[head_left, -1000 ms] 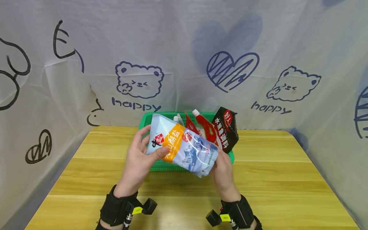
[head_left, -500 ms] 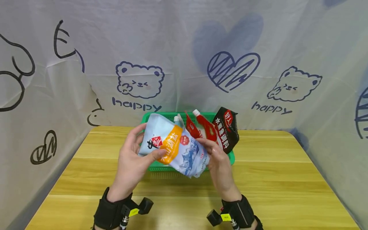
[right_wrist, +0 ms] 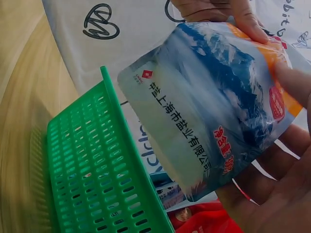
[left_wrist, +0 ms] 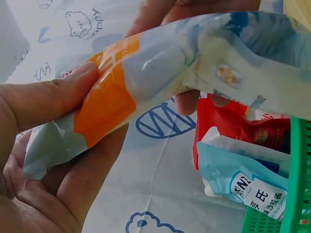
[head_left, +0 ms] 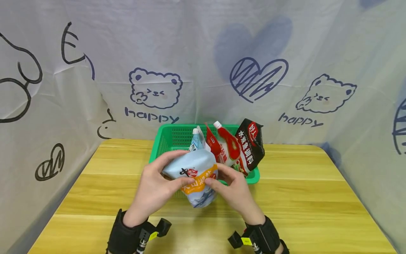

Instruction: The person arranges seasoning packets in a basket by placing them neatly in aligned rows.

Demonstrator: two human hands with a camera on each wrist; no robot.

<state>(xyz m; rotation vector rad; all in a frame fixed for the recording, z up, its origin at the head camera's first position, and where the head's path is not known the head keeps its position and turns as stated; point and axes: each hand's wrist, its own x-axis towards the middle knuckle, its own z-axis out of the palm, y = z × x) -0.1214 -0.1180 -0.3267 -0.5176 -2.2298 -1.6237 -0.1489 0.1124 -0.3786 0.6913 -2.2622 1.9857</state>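
Observation:
Both hands hold a pale blue and orange bag of salt (head_left: 193,160) in front of the basket, low over its near side. My left hand (head_left: 155,185) grips one end, thumb on the printed front and fingers behind, as the left wrist view also shows. On the other side my right hand (head_left: 233,188) pinches the bag, its thumb near the left thumb on the orange band. In the head view the bag is bent and its lower end tips down toward the table. The right wrist view shows the mountain print and the bottom seam of the bag (right_wrist: 194,111).
A green basket (head_left: 154,150) stands at the table's back edge. Inside lean a light blue Heinz pouch (left_wrist: 243,179), a red pouch with a white cap (head_left: 231,143) and a black seasoning packet (head_left: 248,143). Behind hangs a white cloth (head_left: 203,53) with drawings.
The bag has come lower and toward the body, bending and tipping its lower end down. The right hand has shifted left onto its front, and more of the basket shows.

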